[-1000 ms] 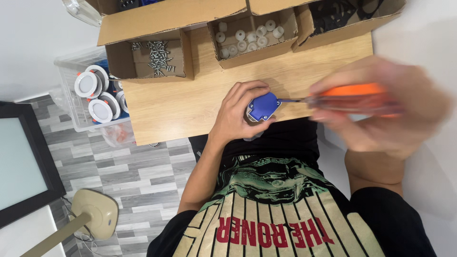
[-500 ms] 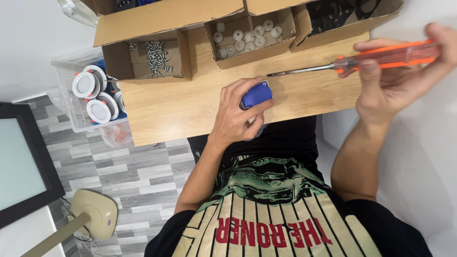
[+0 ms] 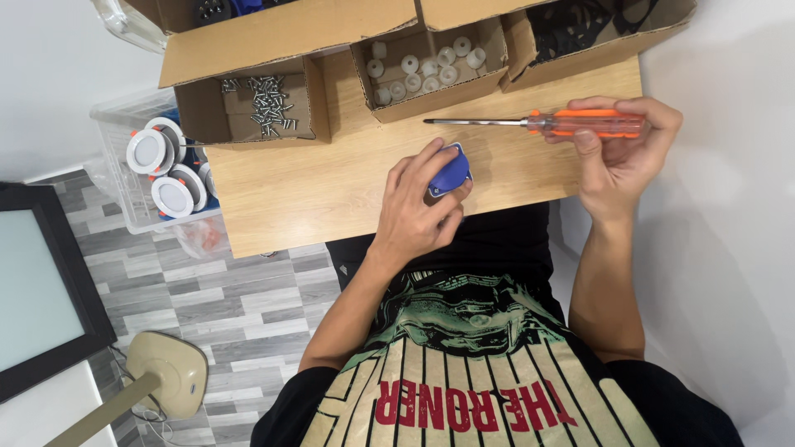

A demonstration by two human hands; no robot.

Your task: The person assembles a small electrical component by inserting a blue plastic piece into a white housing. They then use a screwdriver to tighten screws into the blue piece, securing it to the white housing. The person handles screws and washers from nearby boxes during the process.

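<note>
Left hand (image 3: 418,207) has a closed grip on a small blue plastic part (image 3: 450,172), pressed down near the worktop's (image 3: 331,178) near edge, about mid-width. Right hand (image 3: 621,153) wraps closed around the orange-handled screwdriver (image 3: 571,124), held level above the right end of the worktop, shaft pointing left, tip free in the air, well apart from the blue part.

Risks, as judgement:
- Blue part sits close to the near edge; a sideways push from the driver could slide it off into the lap.
- Only fingertips hold the part, so it could twist or pop out under torque.
- Driver tip could slip off and jab the left fingers (image 3: 431,161), which ring the part.
- Shaft hangs just in front of the box of white round pieces (image 3: 426,70); a swing could knock it.
- Screw box (image 3: 261,103) at the far left edge is within elbow reach and could spill.
</note>
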